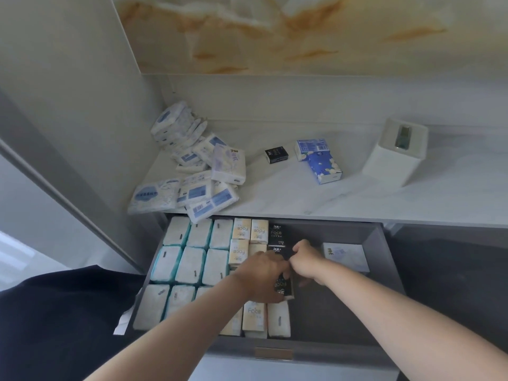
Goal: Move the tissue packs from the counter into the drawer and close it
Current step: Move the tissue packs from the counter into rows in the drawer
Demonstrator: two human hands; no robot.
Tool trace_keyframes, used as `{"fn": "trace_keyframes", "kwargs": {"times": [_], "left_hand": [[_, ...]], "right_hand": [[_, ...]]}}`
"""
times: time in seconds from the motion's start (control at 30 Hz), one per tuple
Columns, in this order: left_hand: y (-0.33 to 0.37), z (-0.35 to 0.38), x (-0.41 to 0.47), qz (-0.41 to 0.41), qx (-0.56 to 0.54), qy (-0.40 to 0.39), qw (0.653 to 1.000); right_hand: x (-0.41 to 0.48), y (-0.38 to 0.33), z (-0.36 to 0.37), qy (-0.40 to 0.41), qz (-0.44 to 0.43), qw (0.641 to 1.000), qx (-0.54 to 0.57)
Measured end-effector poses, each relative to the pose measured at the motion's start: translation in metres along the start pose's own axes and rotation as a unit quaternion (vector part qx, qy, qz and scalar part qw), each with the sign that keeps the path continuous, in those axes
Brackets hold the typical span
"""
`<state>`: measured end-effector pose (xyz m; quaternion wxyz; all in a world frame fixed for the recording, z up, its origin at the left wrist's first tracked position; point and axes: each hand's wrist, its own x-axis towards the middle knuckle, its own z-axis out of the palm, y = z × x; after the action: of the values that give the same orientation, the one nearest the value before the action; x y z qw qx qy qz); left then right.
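Note:
The grey drawer [376, 240] stands pulled out below the white counter [357, 199]. Rows of white, cream and black tissue packs fill its left half. Both my hands are inside it over the black column. My left hand [261, 273] rests on a black pack [283, 285], fingers curled around it. My right hand [305, 258] pinches the upper edge of a black pack [277, 253]. A white pack [345, 255] lies in the drawer's right part. On the counter a heap of white-and-blue packs [192, 166], a small black pack [276, 156] and blue flowered packs [321, 163] remain.
A white tissue box [395, 152] stands at the counter's right. A tall cabinet panel [68, 119] closes off the left side. The drawer's metal handle [273, 353] is at its front edge. Dark clothing [55, 325] fills the lower left.

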<state>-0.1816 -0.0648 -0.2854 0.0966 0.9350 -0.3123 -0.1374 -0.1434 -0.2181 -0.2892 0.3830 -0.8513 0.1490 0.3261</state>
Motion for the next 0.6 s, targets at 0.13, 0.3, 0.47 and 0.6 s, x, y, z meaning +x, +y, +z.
{"fn": "trace_keyframes", "kwargs": {"times": [0.13,0.3,0.47,0.6], "left_hand": [[-0.009,0.011,0.006,0.022,0.117,0.006,0.993],[-0.020,0.007,0.003,-0.013,0.065,0.002,0.998],[-0.032,-0.019,0.010,-0.060,-0.087,0.073,0.992],[-0.045,-0.055,0.028,-0.108,-0.143,0.135,0.975]], "right_hand": [[-0.007,-0.004,-0.001,-0.037,-0.011,0.999,0.011],[-0.007,-0.003,-0.004,-0.057,-0.023,0.997,-0.041],[-0.002,-0.011,-0.022,0.004,-0.056,0.978,-0.202],[0.000,-0.044,-0.045,0.092,-0.157,0.945,-0.274]]}}
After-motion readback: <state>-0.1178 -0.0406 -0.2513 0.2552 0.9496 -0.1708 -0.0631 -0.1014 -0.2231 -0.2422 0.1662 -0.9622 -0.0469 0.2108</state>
